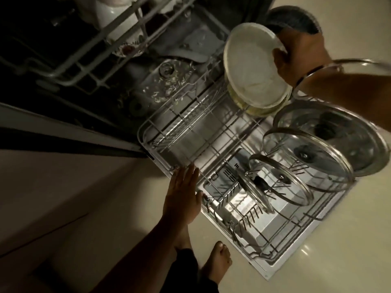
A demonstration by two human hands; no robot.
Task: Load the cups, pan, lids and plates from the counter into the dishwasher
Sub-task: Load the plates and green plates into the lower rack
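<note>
Below, left hand (183, 195) flat at rack (148, 132) edge; right hand (300, 53) grips bowl (251, 66).

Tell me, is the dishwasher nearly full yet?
Not yet. Three glass lids already stand in the lower rack, and cups sit in the upper rack. The right hand grips a round plate above the rack; the left hand rests open on its edge. Much rack space remains; the counter isn't visible.

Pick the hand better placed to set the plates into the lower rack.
Right. The right hand already grips the plates above the lower rack. The left hand is flat and holds nothing, at the rack's near edge.
</note>
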